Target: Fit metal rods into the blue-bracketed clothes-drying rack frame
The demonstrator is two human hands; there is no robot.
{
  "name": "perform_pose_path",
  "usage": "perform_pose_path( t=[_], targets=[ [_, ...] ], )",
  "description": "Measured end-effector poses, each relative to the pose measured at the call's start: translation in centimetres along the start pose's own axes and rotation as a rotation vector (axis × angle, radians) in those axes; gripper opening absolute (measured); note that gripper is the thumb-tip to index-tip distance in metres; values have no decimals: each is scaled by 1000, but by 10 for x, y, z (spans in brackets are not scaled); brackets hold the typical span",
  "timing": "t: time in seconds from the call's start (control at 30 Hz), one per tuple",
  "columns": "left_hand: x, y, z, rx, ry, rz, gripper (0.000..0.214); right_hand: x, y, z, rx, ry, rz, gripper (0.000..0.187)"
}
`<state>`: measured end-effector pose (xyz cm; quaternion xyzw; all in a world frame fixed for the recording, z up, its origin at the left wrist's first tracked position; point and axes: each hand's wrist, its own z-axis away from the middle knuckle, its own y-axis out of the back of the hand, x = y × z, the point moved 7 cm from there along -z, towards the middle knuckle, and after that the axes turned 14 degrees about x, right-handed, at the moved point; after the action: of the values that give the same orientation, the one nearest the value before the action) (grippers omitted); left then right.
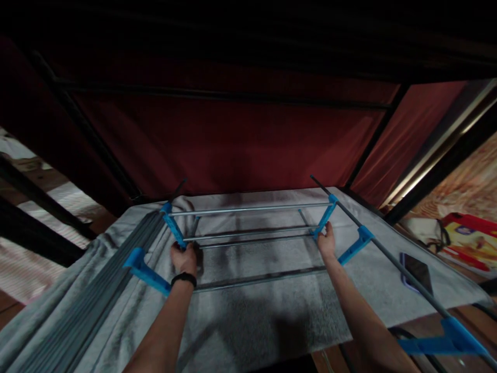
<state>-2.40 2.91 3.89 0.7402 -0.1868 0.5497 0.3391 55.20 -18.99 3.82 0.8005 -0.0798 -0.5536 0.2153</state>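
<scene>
A rack of grey metal tubes and blue plastic brackets lies across a grey cloth. My left hand (184, 259), with a dark band at its wrist, is closed round the lower end of the far left blue bracket (173, 228). On the opposite side, my right hand (326, 242) grips the lower end of the far right blue bracket (325, 215), its thumb pointing up. Thin crossbars (252, 210) span between these brackets. Nearer me, another left bracket (145, 272) has a free upper end; a long tube (404, 274) runs through the right-side brackets.
Loose grey tubes (97, 290) lie bundled on the left of the cloth (248, 321). A phone (416, 272) rests at the right, beneath the long tube. Red fabric (240, 150) on a dark frame closes off the back. A red and yellow package (471, 241) lies far right.
</scene>
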Motion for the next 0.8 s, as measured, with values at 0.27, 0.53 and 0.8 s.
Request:
perform_pose_path(
  t=[0.27, 0.53, 0.8],
  targets=[
    [21, 8, -1, -24, -100, -39, 5, -7, 10, -18, -13, 28, -53, 67],
    [22, 12, 0, 0, -153, -112, 11, -18, 16, -10, 21, 51, 94, 60],
    [18, 10, 2, 11, -167, -131, 10, -21, 15, -9, 27, 53, 179, 53]
  ],
)
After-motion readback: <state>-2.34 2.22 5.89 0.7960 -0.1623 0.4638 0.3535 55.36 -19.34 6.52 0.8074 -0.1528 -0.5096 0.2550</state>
